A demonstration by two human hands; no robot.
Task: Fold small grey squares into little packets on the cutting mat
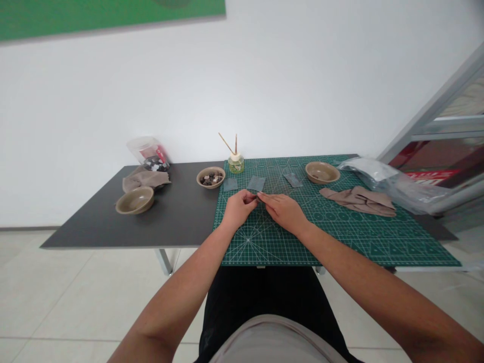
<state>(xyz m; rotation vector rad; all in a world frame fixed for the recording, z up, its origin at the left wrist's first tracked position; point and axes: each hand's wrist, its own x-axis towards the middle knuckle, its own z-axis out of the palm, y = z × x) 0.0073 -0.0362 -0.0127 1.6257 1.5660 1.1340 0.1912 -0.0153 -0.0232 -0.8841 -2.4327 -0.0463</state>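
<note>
– How are your hands?
– Your left hand (240,206) is closed to a pinch on a small dark piece (257,200), over the green mat (260,239), left of its middle. Your right hand (283,209) has its fingers nearly straight, tips meeting that piece; whether they grip it, I can't tell.
– And your containers?
– Just beside the mat's left edge, you have a bowl (210,186) of dark and pale pieces (212,178). Another, the right-hand bowl (322,179), stands on the mat toward its far right, with something small inside, too small to name. Well left of the mat, you have the far-left bowl (135,206); its contents are unclear. Behind that, also left of the mat, a clear jar (141,144) leans, holding red and black-and-white stuff. At the mat's far-left corner, your glass bottle (236,166) holds yellowish liquid and two sticks (227,143).
</note>
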